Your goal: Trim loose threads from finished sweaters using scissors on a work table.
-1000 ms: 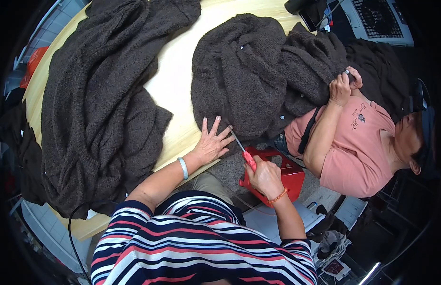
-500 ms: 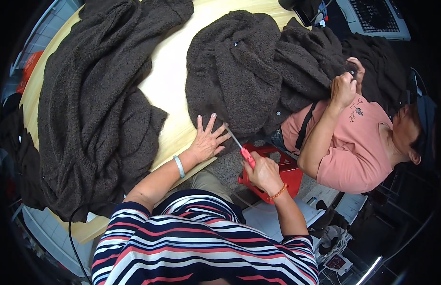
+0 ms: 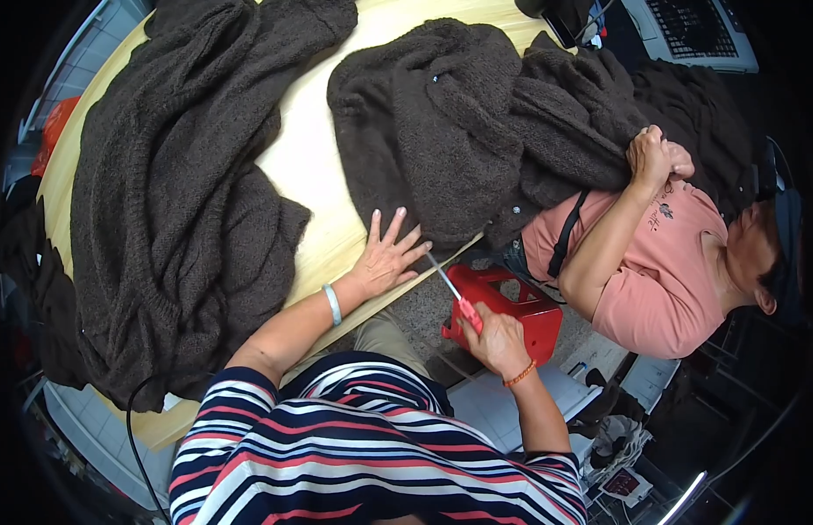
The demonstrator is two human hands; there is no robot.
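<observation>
My left hand [image 3: 385, 262] lies flat at the table's near edge with its fingers spread, the fingertips at the lower border of a dark brown knit piece [image 3: 450, 166]. A light bangle [image 3: 331, 304] rings its wrist. My right hand [image 3: 497, 343] is closed round the red handle of a screwdriver-like tool [image 3: 469, 314] with a thin metal shaft. The shaft slants up and left, its end close to my left fingers. Whether that tip touches the knit, I cannot tell. An orange bead bracelet [image 3: 519, 374] circles my right wrist. Small shiny dots show on the knit.
Another dark knit heap [image 3: 175, 192] covers the left of the pale wooden table [image 3: 312, 153]. At the right, a person in a pink shirt [image 3: 656, 289] handles dark knit with both hands [image 3: 658, 162]. A red stool [image 3: 533, 328] stands beyond my right hand. A keyboard [image 3: 691, 26] lies far right.
My right hand and the tool have drawn back slightly down and right. The knit's lower edge has shifted, baring more table edge. The person's hands have come together. My left hand stays nearly in place.
</observation>
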